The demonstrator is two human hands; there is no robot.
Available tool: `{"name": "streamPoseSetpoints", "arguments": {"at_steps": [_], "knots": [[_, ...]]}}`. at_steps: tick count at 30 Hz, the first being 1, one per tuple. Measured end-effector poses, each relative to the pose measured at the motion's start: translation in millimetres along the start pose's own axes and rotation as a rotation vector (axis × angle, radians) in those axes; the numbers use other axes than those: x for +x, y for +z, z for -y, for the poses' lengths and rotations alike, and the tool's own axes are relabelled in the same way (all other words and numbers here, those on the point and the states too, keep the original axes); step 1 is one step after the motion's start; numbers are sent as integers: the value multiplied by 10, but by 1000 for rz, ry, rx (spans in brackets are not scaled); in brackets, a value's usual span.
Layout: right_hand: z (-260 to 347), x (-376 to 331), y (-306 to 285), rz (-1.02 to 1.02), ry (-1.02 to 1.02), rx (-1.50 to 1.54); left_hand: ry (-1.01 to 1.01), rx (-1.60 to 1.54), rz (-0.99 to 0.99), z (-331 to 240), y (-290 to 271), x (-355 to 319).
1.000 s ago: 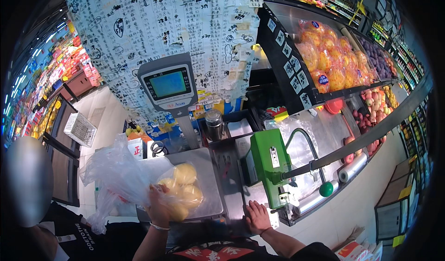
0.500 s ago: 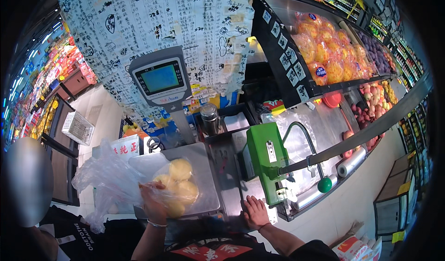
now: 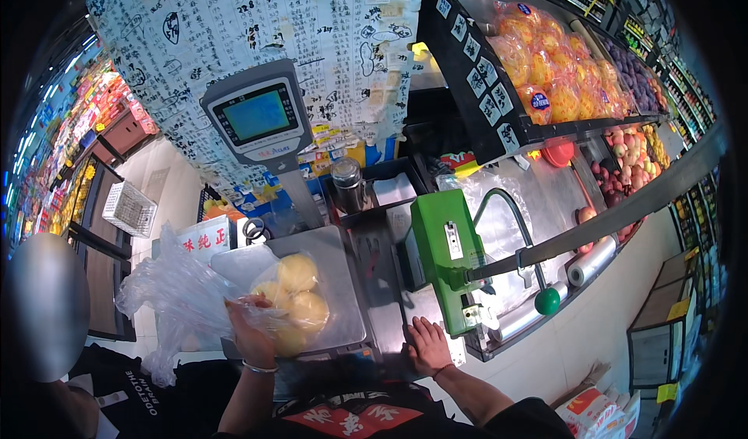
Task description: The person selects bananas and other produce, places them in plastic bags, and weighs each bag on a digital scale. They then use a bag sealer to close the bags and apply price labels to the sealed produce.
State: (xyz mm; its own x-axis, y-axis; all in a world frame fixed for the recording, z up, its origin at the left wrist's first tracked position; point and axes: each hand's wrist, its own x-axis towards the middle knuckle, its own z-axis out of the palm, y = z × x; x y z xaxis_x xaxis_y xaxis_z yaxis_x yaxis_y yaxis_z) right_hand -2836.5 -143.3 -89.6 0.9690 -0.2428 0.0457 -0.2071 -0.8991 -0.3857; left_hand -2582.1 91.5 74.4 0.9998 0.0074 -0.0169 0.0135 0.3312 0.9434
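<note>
My left hand (image 3: 253, 336) is closed around the gathered neck of a clear plastic bag (image 3: 175, 295), whose loose top spreads out to the left. Inside the bag, several round yellow fruits (image 3: 305, 311) rest on the metal plate of a scale (image 3: 343, 279). Their exact kind cannot be made out. The scale's display head (image 3: 257, 119) stands on a post behind the plate, its screen lit blue. My right hand (image 3: 430, 347) lies palm down with fingers stretched out, at the counter's near edge, between the scale and a green bench device (image 3: 444, 260). It holds nothing.
A long metal bar (image 3: 608, 213) and a green-knobbed curved rod (image 3: 548, 300) extend from the green device. Behind the scale stand a metal flask (image 3: 347, 183) and a paper-covered board (image 3: 312, 65). Bagged fruit (image 3: 557, 73) fills the right shelf. A person's dark sleeve (image 3: 167, 396) is at lower left.
The view has shifted slightly, moving the scene a little left and up. My left hand still grips the bag, and my right hand stays flat on the counter.
</note>
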Motion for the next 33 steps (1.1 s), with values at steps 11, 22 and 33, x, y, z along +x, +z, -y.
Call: {"name": "streamPoseSetpoints", "arguments": {"at_steps": [11,22,33], "knots": [[135,111,-229,163,96,27,28,82,36,-22,-16,-3],[156,141,-264,209,132,24,-8,55,-14,17,-10,20],[58,60,-79,68,76,13,36,62,44,13,-32,24]]}}
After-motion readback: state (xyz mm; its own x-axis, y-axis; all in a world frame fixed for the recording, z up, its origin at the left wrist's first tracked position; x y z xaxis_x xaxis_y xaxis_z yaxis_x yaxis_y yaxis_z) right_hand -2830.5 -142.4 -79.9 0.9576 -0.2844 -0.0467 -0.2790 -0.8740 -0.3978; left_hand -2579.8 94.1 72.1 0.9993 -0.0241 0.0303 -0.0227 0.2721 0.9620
